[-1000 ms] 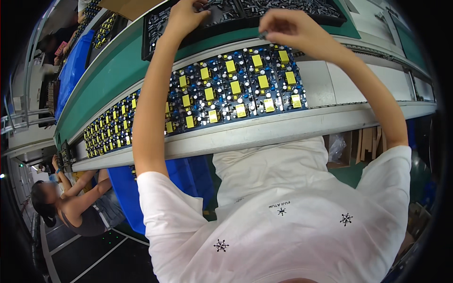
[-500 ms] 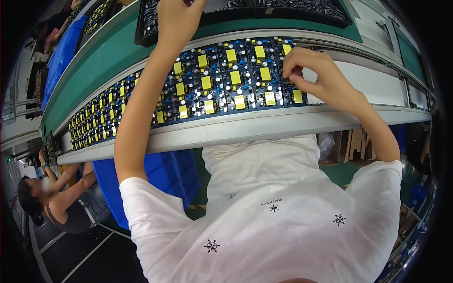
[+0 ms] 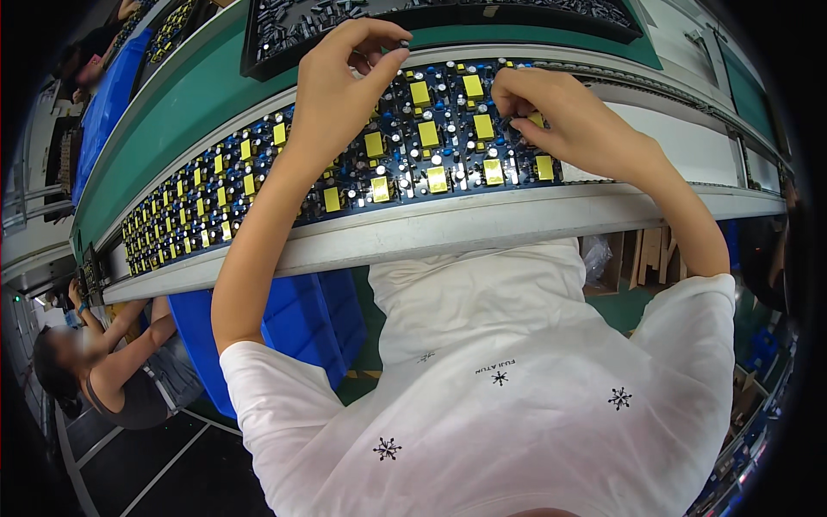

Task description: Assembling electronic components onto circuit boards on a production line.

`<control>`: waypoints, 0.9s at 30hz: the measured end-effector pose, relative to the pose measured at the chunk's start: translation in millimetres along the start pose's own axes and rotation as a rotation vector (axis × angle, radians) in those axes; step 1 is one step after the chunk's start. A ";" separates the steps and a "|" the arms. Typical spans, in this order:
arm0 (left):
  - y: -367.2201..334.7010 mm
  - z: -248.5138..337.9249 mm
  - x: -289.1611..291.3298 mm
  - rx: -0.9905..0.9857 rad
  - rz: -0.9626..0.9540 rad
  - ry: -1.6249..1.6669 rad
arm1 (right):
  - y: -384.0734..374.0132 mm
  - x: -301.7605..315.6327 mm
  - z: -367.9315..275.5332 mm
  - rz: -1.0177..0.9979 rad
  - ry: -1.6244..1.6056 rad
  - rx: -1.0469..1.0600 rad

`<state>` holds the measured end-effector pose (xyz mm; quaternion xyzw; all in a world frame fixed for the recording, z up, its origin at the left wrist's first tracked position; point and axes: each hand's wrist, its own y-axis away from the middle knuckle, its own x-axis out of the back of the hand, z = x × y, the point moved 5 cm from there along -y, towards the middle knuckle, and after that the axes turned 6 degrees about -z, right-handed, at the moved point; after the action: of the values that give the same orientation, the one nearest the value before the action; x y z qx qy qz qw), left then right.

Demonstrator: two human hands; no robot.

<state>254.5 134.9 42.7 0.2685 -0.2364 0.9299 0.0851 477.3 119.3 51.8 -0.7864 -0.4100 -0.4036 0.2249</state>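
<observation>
My left hand [image 3: 343, 86] is raised over the far edge of the circuit boards, just in front of the black tray. Its thumb and forefinger pinch a small dark cylindrical component [image 3: 404, 44]. My right hand [image 3: 551, 105] is over the right end of the board row, fingers curled together close to the parts there; whatever lies between its fingertips is hidden. The blue circuit boards [image 3: 405, 159] lie side by side in a long row. They carry yellow blocks [image 3: 429, 133], silver-topped cylinders and small blue parts.
A black tray [image 3: 469, 28] of many loose dark components stands on the green surface [image 3: 185, 129] beyond the boards. A pale metal rail [image 3: 388, 237] borders the near side. Blue bins [image 3: 301, 323] sit below. Another person [image 3: 125, 379] is at the far left.
My left hand has come back from the tray toward the boards, a small dark component now visible in its fingertips. My right hand has shifted slightly left over the boards.
</observation>
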 end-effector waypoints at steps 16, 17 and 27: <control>-3.3 22.1 13.2 0.125 -0.021 -0.016 | -3.1 4.4 5.6 -0.018 -0.122 -0.028; -2.9 21.8 12.6 0.127 -0.023 -0.016 | -2.8 3.6 6.0 -0.012 -0.125 -0.029; -3.2 21.9 9.6 0.096 -0.047 -0.032 | -3.2 1.0 5.5 -0.017 -0.136 -0.001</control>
<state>257.4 127.4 65.4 0.2928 -0.1863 0.9335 0.0903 477.5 125.4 49.6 -0.8085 -0.4309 -0.3514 0.1928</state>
